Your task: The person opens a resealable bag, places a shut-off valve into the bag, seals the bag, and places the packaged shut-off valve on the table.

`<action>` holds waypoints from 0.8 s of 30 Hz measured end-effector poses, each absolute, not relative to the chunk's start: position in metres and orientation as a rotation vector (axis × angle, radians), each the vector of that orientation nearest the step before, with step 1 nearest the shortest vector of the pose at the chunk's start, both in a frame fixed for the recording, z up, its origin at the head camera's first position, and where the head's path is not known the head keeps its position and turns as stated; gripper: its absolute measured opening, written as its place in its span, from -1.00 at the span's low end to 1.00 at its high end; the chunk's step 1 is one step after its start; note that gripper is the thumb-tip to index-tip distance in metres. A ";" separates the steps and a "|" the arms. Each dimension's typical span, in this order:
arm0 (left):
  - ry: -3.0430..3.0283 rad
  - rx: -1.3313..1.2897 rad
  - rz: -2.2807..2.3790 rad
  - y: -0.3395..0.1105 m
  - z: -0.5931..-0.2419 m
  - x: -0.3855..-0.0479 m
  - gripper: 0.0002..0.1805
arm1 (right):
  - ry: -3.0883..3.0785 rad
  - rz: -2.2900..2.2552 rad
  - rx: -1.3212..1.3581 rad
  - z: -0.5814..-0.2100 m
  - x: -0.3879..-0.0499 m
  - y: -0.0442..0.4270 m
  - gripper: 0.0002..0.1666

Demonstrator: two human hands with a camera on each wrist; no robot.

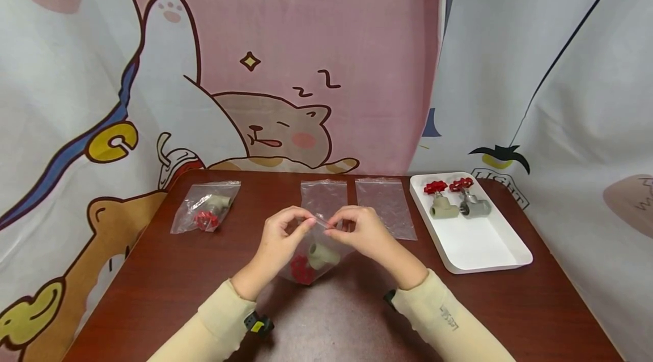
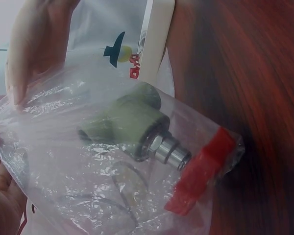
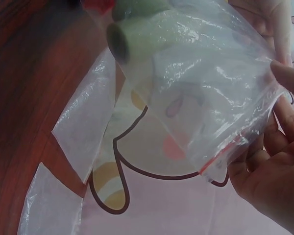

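Note:
Between both hands hangs a clear zip bag (image 1: 334,246) with a valve (image 2: 132,120) inside. The valve has a pale green tee-shaped body, a metal stem and a red handwheel (image 2: 201,171). My left hand (image 1: 279,240) pinches the bag's top edge between thumb and fingers. On the other side my right hand (image 1: 364,231) pinches the same edge, a short gap away. In the right wrist view a red zip strip (image 3: 220,155) runs along the bag's mouth. The bag's lower end hangs close over the table; whether it touches cannot be told.
A second bagged valve (image 1: 206,212) lies on the brown table (image 1: 148,294) at the back left. Two flat plastic bags (image 1: 323,195) lie behind the hands. At the right, a white tray (image 1: 484,246) holds two red-handled valves (image 1: 442,206). A printed curtain (image 1: 357,67) hangs behind.

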State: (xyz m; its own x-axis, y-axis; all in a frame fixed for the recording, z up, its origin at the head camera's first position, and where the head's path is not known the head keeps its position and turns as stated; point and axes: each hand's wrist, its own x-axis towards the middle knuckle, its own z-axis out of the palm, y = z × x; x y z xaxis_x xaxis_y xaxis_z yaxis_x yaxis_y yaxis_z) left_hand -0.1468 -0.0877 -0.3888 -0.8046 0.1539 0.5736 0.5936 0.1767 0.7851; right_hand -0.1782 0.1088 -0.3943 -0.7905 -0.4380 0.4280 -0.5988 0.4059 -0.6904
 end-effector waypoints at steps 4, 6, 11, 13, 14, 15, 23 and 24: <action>-2.102 -0.698 -1.672 -0.087 -0.388 -0.147 -0.96 | -2.468 1.399 0.925 -0.394 -0.178 0.111 -0.92; -2.104 -0.697 -1.672 -0.087 -0.388 -0.147 -0.96 | -2.468 1.414 0.915 -0.393 -0.178 0.112 -0.93; -2.104 -0.695 -1.667 -0.087 -0.387 -0.147 -0.96 | -2.486 1.380 0.906 -0.391 -0.177 0.111 -0.94; -2.104 -0.692 -1.673 -0.087 -0.387 -0.147 -0.96 | -2.491 1.369 0.903 -0.390 -0.177 0.110 -0.94; -2.106 -0.691 -1.677 -0.087 -0.387 -0.147 -0.96 | -2.492 1.364 0.902 -0.390 -0.177 0.110 -0.94; -2.108 -0.689 -1.681 -0.087 -0.386 -0.147 -0.96 | -2.492 1.357 0.904 -0.390 -0.177 0.110 -0.94; -2.109 -0.688 -1.678 -0.086 -0.387 -0.147 -0.96 | -2.489 1.345 0.902 -0.388 -0.176 0.110 -0.93; -2.104 -0.693 -1.675 -0.086 -0.388 -0.147 -0.96 | -2.486 1.344 0.901 -0.389 -0.176 0.110 -0.92</action>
State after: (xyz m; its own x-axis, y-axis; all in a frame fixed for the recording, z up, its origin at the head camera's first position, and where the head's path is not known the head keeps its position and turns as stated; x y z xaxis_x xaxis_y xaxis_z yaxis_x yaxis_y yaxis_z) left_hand -0.1471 -0.0861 -0.3876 -0.8138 0.1502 0.5615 0.5809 0.1762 0.7947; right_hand -0.1763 0.1103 -0.3887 -0.8015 -0.4263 0.4194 -0.5843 0.4093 -0.7007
